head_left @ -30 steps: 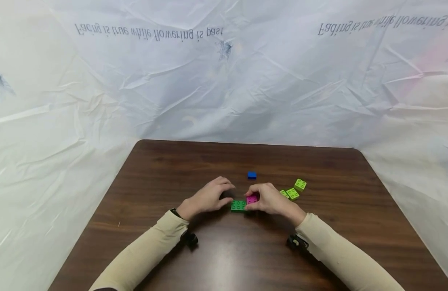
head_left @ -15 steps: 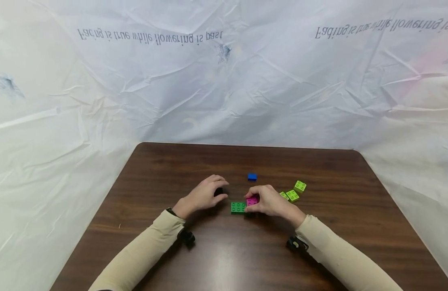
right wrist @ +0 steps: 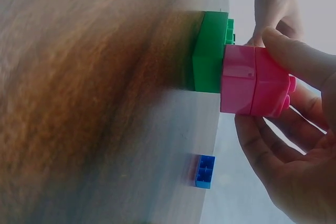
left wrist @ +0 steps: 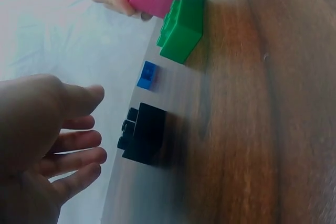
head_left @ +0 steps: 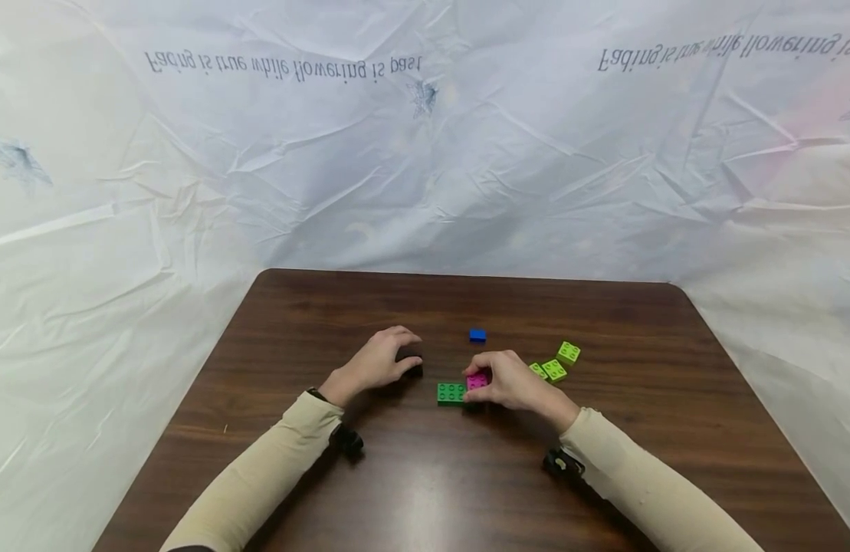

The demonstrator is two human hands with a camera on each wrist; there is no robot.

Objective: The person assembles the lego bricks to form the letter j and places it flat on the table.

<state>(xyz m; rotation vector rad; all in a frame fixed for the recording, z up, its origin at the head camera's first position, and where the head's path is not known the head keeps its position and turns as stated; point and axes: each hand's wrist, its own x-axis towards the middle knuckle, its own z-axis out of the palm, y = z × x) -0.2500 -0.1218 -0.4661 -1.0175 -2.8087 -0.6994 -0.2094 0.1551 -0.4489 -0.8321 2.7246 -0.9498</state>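
Note:
My right hand (head_left: 510, 379) pinches two stacked pink bricks (right wrist: 247, 80) between thumb and fingers. The stack sits against the right end of a long green brick (head_left: 451, 394), around its top level; whether the studs are joined cannot be told. My left hand (head_left: 376, 360) hovers over the table, its fingers loosely spread and holding nothing. Just beyond its fingertips in the left wrist view stands a black brick (left wrist: 146, 134), apart from the hand. The head view shows this black brick only partly, behind the thumb.
A small blue brick (head_left: 477, 336) lies farther back on the brown wooden table (head_left: 314, 307). Several lime-green bricks (head_left: 554, 370) lie right of the right hand. White sheeting (head_left: 425, 192) rises behind the table and along its sides.
My left hand has drawn back leftward from the green brick, and the black brick has come into sight beside its thumb. The right hand keeps its grip and place.

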